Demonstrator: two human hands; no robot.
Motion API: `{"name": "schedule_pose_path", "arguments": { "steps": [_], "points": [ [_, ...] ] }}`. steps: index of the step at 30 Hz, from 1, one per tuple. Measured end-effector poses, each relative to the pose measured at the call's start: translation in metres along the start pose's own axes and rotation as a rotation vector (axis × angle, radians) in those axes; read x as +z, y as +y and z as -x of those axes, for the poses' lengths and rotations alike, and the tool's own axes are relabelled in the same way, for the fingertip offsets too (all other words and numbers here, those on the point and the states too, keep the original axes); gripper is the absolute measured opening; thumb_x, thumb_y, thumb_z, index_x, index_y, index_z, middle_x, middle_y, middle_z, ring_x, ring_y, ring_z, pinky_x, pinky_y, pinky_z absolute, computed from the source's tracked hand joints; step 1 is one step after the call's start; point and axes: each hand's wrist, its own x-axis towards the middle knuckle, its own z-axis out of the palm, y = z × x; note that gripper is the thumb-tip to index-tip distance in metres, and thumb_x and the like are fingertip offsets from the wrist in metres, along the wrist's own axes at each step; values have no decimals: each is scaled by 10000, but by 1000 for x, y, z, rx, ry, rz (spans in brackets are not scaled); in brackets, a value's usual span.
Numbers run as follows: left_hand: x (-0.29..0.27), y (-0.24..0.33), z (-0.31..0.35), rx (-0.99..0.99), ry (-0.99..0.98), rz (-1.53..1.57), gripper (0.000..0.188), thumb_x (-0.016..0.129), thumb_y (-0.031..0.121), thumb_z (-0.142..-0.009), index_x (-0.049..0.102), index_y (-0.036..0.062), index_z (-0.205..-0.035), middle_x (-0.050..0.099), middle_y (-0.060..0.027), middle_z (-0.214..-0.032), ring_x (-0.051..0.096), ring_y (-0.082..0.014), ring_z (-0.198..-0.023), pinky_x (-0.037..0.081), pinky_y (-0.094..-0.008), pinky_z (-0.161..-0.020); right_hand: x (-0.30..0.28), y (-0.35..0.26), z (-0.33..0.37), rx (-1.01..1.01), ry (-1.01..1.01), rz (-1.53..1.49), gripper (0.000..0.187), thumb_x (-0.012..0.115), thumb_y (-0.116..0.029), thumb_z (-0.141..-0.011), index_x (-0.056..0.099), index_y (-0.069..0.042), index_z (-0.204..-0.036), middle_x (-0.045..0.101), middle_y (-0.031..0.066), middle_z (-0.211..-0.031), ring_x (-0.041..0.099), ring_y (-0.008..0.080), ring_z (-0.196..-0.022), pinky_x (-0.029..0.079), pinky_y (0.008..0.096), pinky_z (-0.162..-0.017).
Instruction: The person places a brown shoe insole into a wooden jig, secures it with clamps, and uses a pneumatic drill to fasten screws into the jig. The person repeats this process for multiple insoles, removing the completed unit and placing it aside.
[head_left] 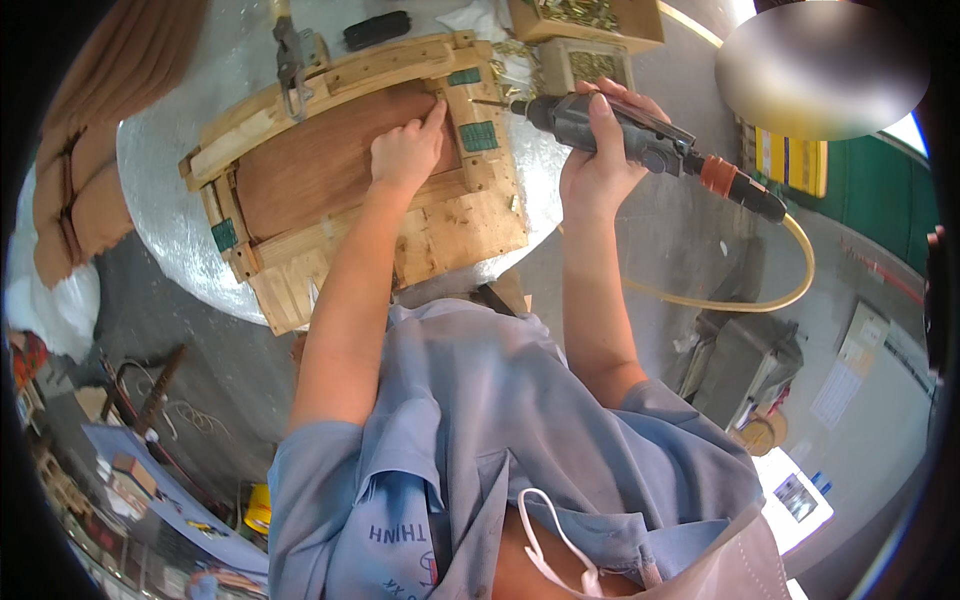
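Grips the pneumatic drill (pixel 568 122) in the closed right hand (pixel 603 170), apparently for aiming at the wooden jig (pixel 445 238) on the plastic-wrapped table (pixel 160 220), and points the half-curled, empty left hand (pixel 406 155) over its brown panel (pixel 300 165), perhaps for steadying.

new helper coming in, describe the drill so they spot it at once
Start at the shiny round table bearing a wooden frame. Just right of that frame, the right hand grips a dark drill, its bit pointing left. An orange-red collar and a yellow hose at its back end set it apart from its neighbours.
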Motion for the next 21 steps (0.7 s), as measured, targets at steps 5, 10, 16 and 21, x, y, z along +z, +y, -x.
{"name": "schedule_pose_path", "arguments": {
  "steps": [5, 10, 16, 21],
  "points": [
    [10, 3, 1, -34, -9, -34, 436, 615, 322, -991, 653, 297, -1424, 725, -37, -779, 728, -259, -633, 590, -441, -520, 23, 37, -10, -29, -149, 109, 424, 732, 119, -889, 537, -53, -1224, 706, 199, -1161, 730, 339, -1074, 582, 472, -1005],
    [12, 4, 2, -51, -17, -68, 429, 644, 313, -975, 652, 280, -1403, 718, -47, -747, 724, -255, -613, 582, -432, -495, 36, 63, -11, -52, -240, 108, 517, 828, 95, -824, 505, -46, -1203, 721, 191, -1117, 726, 257, -1051, 607, 402, -946],
    [19, 6, -3, -37, -81, -80, 445, 661, 303, -970, 627, 256, -1411, 711, -65, -722, 715, -259, -583, 576, -416, -482, 41, 70, -9, -46, -263, 201, 509, 822, 95, -826, 503, -35, -1201, 727, 191, -1096, 730, 244, -1010, 626, 376, -889],
    [20, 5, -3, -38, -117, -80, 455, 656, 302, -975, 616, 259, -1427, 718, -76, -736, 723, -265, -604, 578, -420, -488, 48, 71, -3, -1, -272, 232, 494, 831, 86, -827, 515, -24, -1191, 729, 187, -1092, 730, 236, -997, 636, 364, -867]
  ]
}}
